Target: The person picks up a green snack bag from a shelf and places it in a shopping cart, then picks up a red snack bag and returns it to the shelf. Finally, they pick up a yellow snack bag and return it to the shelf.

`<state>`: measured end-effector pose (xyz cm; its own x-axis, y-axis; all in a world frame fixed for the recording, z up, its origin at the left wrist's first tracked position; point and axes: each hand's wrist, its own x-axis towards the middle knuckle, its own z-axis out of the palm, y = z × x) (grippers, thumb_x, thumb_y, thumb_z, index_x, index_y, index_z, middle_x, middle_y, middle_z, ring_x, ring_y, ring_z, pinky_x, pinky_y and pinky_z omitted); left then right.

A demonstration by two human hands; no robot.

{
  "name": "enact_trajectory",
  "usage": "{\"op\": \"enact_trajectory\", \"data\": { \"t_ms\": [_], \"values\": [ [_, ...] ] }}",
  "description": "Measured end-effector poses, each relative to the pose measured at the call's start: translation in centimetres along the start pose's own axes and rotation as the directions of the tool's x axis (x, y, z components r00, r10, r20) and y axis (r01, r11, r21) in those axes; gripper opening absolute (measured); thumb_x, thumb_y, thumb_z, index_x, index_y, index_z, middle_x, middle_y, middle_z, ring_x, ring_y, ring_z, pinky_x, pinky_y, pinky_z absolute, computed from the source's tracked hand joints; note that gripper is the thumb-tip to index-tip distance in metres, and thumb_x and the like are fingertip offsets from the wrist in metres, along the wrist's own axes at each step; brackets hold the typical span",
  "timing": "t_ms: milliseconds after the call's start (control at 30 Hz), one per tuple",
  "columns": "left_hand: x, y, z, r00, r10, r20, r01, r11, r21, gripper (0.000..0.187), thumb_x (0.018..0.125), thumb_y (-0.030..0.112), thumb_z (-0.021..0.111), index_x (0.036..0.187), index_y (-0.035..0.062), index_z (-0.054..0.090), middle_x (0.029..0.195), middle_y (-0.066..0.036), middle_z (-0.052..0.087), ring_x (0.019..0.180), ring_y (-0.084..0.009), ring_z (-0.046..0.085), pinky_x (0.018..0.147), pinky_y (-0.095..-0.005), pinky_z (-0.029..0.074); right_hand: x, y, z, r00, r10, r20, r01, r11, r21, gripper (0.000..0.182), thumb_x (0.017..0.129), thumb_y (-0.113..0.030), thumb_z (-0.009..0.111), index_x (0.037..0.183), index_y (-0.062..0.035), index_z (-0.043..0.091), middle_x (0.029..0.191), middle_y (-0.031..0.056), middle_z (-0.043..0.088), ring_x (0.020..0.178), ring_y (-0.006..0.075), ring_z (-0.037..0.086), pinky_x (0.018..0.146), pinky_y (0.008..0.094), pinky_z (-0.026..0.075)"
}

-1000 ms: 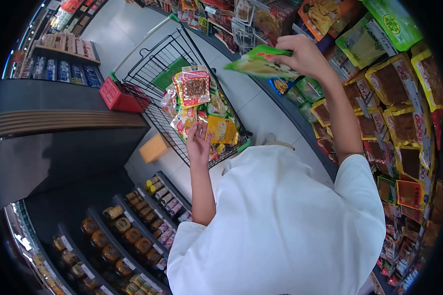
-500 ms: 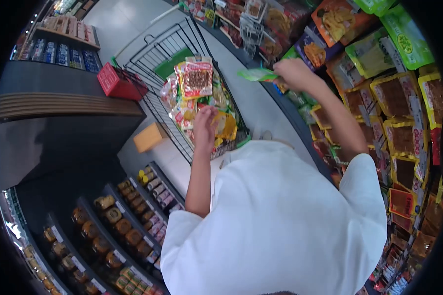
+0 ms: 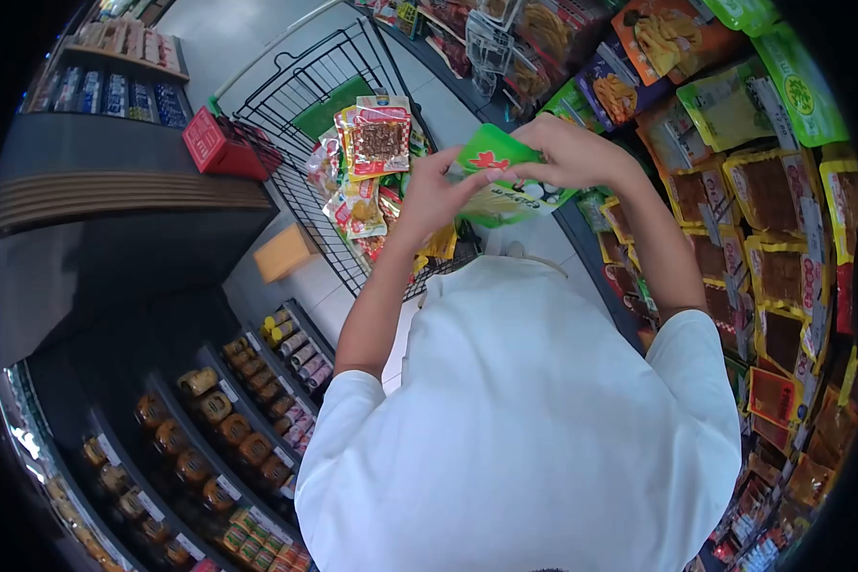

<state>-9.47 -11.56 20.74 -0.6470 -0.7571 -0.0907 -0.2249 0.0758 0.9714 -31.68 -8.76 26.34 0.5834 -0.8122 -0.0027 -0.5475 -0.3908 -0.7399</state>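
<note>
A green food packet [image 3: 505,205] with red and white print is held up in front of my chest. My left hand [image 3: 439,195] pinches its left edge between thumb and fingers. On the packet's right side, my right hand [image 3: 572,157] grips the upper edge, its thumb lying across the front. Just beyond my left hand stands the wire shopping cart [image 3: 300,86], holding a heap of packaged foods. On top of that heap lies a red-and-white packet with a clear window [image 3: 383,138].
Hanging packets [image 3: 772,195] fill the rack along my right side. Jars [image 3: 214,405] line the dark shelves at lower left. A red box [image 3: 221,143] sits beside the cart, and a tan box [image 3: 286,254] is near its left side.
My right hand has brought the green packet leftward from the rack to in front of me. My left hand has moved up and right from over the cart and taken hold of it.
</note>
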Motion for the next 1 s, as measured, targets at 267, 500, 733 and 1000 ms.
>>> {"op": "enact_trajectory", "data": {
  "t_ms": [267,500,733,1000],
  "values": [
    [1.8,-1.4,0.6,0.995,0.015,-0.094,-0.010,0.999,0.052,0.023,0.085,0.026,0.067,0.093,0.0044,0.071,0.071,-0.003,0.068,0.065,-0.0050,0.058,0.060,-0.0238,0.047,0.4,0.9,0.5,0.980,0.083,-0.179,-0.102,0.989,-0.104,0.018,0.084,-0.021,0.063,0.085,-0.0027,0.062,0.061,0.0165,0.055,0.056,0.0325,0.053,0.054,0.0391,0.040],
    [1.4,-1.3,1.2,0.946,-0.044,-0.322,-0.032,0.973,-0.228,0.026,0.087,0.026,0.066,0.094,0.0007,0.069,0.079,-0.004,0.068,0.067,-0.0064,0.058,0.061,-0.0234,0.047,1.0,1.1,0.5,0.873,0.159,-0.461,-0.234,0.966,-0.109,0.018,0.080,-0.018,0.067,0.092,-0.0051,0.063,0.066,0.0101,0.060,0.060,0.0201,0.061,0.059,0.0299,0.046],
    [1.0,-1.8,0.1,0.869,-0.100,-0.484,-0.072,0.944,-0.323,0.027,0.086,0.024,0.067,0.095,-0.0017,0.067,0.085,-0.005,0.068,0.074,-0.0071,0.059,0.067,-0.0230,0.047,0.0,3.7,3.6,0.824,0.473,-0.311,-0.133,0.697,0.705,0.038,0.082,-0.023,0.072,0.110,-0.0007,0.059,0.098,0.0038,0.065,0.089,0.0089,0.059,0.081,0.0262,0.047],
    [0.4,0.3,0.3,0.926,-0.136,-0.351,-0.032,0.901,-0.432,0.026,0.084,0.022,0.070,0.096,0.0001,0.068,0.087,-0.005,0.068,0.075,-0.0078,0.060,0.070,-0.0239,0.048,0.0,1.4,5.8,0.766,0.528,-0.368,-0.112,0.672,0.732,0.036,0.077,-0.026,0.076,0.102,-0.0017,0.065,0.095,0.0048,0.068,0.087,0.0106,0.061,0.079,0.0269,0.047]
  ]
}}
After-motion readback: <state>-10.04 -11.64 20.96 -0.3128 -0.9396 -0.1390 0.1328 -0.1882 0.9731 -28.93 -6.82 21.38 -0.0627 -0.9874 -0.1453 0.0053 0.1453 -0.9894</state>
